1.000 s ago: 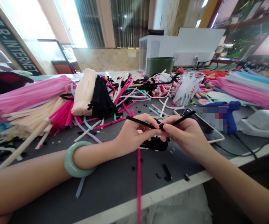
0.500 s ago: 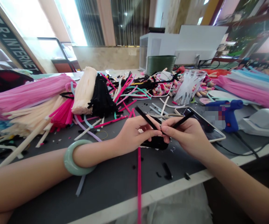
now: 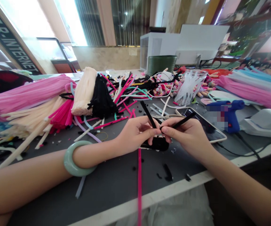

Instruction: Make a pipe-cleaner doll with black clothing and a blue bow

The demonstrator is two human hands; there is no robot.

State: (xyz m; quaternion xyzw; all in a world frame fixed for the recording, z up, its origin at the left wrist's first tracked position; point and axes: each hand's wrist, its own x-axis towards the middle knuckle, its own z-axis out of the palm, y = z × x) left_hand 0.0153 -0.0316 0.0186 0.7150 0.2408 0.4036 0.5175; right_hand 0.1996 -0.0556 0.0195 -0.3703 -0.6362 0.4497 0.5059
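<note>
Since the earlier frame, one end of our black pipe cleaner [image 3: 147,113] has swung more upright. Our left hand [image 3: 132,135] and right hand [image 3: 189,134] pinch its middle above the tabletop [image 3: 116,185]: bend made, both ends left loose. The phone [image 3: 210,129] crowds our right; towards the front edge [image 3: 184,187], among scraps [image 3: 168,173], we have more room.
</note>
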